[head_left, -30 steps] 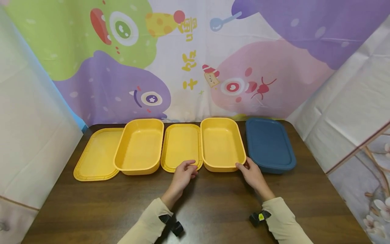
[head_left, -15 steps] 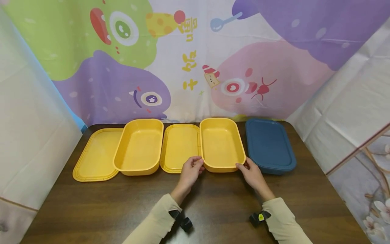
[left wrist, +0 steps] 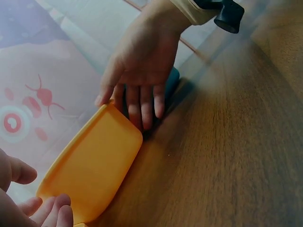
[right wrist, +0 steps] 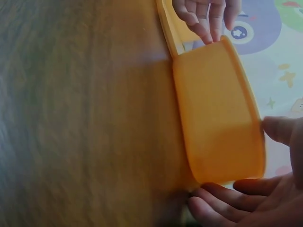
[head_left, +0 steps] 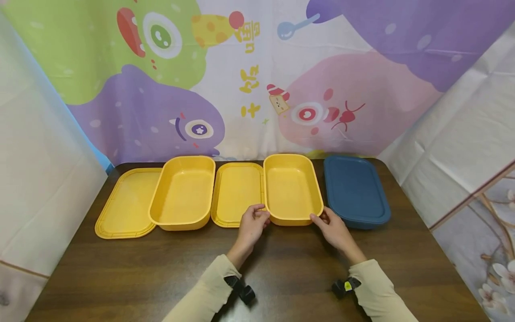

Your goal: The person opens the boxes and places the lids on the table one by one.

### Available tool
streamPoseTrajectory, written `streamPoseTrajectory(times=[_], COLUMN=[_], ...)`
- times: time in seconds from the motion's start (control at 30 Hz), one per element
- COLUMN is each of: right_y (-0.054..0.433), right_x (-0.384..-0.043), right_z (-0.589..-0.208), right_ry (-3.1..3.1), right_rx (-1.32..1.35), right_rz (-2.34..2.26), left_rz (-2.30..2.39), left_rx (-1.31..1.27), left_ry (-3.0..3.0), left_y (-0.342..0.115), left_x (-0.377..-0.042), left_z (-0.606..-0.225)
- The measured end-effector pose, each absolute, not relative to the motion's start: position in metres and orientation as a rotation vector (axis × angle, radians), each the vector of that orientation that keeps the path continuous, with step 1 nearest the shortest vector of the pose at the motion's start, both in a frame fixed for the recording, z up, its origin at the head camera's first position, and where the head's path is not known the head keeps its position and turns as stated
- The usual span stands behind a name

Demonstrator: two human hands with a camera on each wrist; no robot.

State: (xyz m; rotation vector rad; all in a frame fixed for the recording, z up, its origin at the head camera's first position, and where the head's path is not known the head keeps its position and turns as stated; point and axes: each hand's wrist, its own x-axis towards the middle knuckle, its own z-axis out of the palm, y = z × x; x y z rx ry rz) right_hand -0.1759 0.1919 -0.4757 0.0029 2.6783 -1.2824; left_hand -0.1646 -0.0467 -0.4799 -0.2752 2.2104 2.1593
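A yellow food container stands lidless near the back of the table, its inside bare. My left hand holds its near left corner, thumb at the rim and fingers bent against the outer side. At the near right corner my right hand has its thumb on the rim and its fingers along the outside wall. The right wrist view shows both hands at opposite ends of the container. Left of it lies a flat yellow lid, its right edge beside the container.
A second, larger open yellow container stands further left, overlapping another yellow lid. On the right is a lidded blue container. A printed cloth hangs behind the dark wooden table.
My left hand has moved right from over the flat lid to the container's near left corner. My right hand has stayed at the right corner; the containers are nearly unmoved.
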Motion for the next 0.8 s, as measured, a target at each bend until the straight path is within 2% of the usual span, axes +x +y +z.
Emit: streamPoseTrajectory(times=[0.53,0.8], right_y=[0.209,0.216], right_x=[-0.173,-0.168], right_z=[-0.456,-0.442], right_ry=[2.64,2.679], right_rx=[-0.245,-0.302], right_rz=[-1.034,-0.966], left_rz=[2.106,2.15], left_rx=[-0.312,-0.219], left_ry=[2.507,2.568], left_y=[-0.048,-0.042], left_x=[-0.168,-0.17], left_z=[-0.47,-0.459])
